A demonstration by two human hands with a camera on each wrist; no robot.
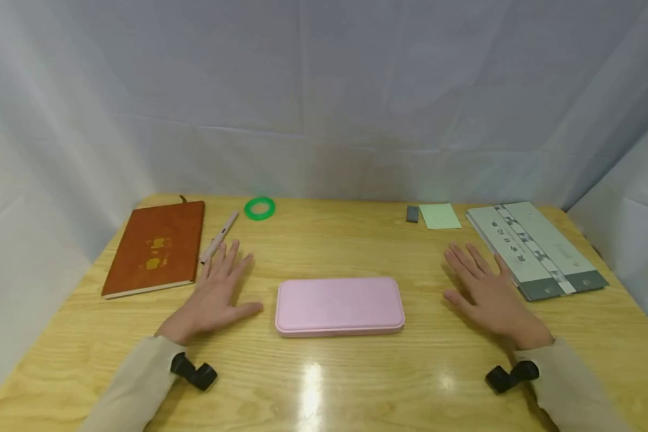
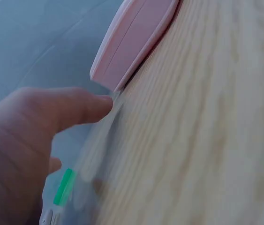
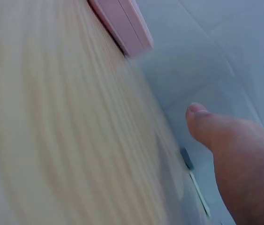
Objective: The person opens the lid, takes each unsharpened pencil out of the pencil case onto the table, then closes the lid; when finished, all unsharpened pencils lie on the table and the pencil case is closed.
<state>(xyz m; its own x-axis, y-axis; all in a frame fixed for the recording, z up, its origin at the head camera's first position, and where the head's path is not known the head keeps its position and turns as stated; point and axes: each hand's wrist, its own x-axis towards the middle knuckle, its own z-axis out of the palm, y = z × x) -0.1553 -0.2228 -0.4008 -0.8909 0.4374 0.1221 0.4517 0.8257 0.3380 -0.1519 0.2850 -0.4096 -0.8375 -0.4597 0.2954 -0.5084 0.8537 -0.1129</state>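
Observation:
A pink rectangular case (image 1: 340,305) with rounded corners lies closed on the wooden table, between the two hands. To its left my left hand (image 1: 216,297) is spread palm down with straight fingers, holding nothing; its thumb points toward the case. The fingertips overlap the lower end of a pale pen (image 1: 219,237) in the head view. On the other side my right hand (image 1: 483,294) is likewise spread and holds nothing, its fingers beside the grey-green notebook (image 1: 534,249). Both wrist views show the thumb apart from the pink case (image 2: 134,42).
A brown notebook (image 1: 153,249) with gold marks lies at the left. Toward the back edge are a green ring (image 1: 260,199), a small dark grey block (image 1: 413,214) and a pale green paper square (image 1: 440,216). White cloth (image 1: 345,102) hangs behind the table (image 1: 351,384).

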